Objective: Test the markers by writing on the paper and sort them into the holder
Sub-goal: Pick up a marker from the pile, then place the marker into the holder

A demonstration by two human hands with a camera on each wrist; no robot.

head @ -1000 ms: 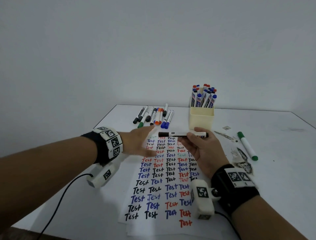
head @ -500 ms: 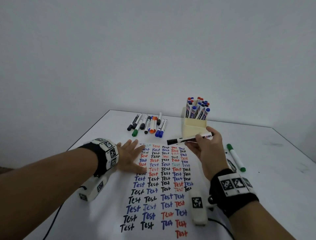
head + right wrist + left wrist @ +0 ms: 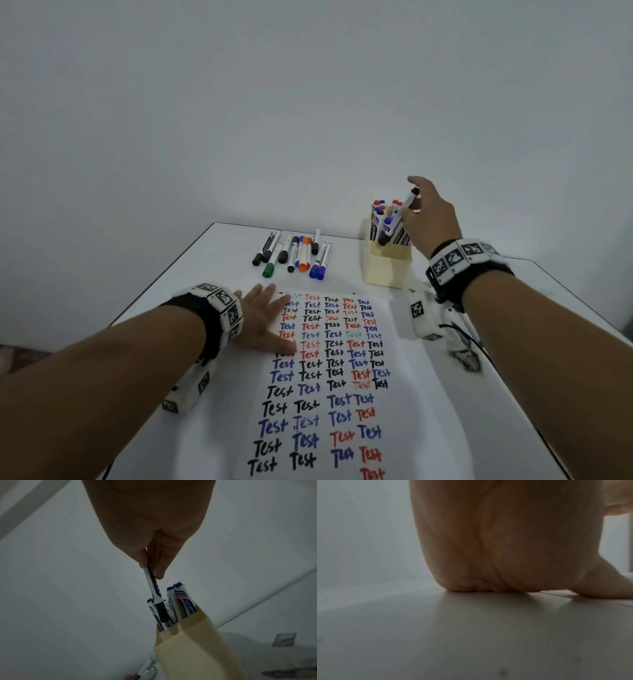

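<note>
My right hand (image 3: pixel 428 216) pinches a black marker (image 3: pixel 399 217) between thumb and fingers, cap end down. In the right wrist view the black marker (image 3: pixel 155 593) slants down among several markers standing in the cream holder (image 3: pixel 192 655), its black cap partly below the rim. The cream holder (image 3: pixel 387 267) stands at the back right of the paper (image 3: pixel 329 383), which is covered in rows of "Test" in black, blue and red. My left hand (image 3: pixel 263 318) lies flat with straight fingers on the paper's upper left edge. The left wrist view shows only the palm heel of my left hand (image 3: pixel 505 540) on the table.
A row of several loose markers (image 3: pixel 294 253) lies at the back of the white table (image 3: pixel 531 377), left of the holder. Paper scraps (image 3: pixel 466 358) lie on the right, under my right forearm. The table's left edge runs diagonally past my left arm.
My right hand has carried the black marker from above the paper up and back to the holder and turned it from level to nearly upright. My left hand stayed flat on the paper.
</note>
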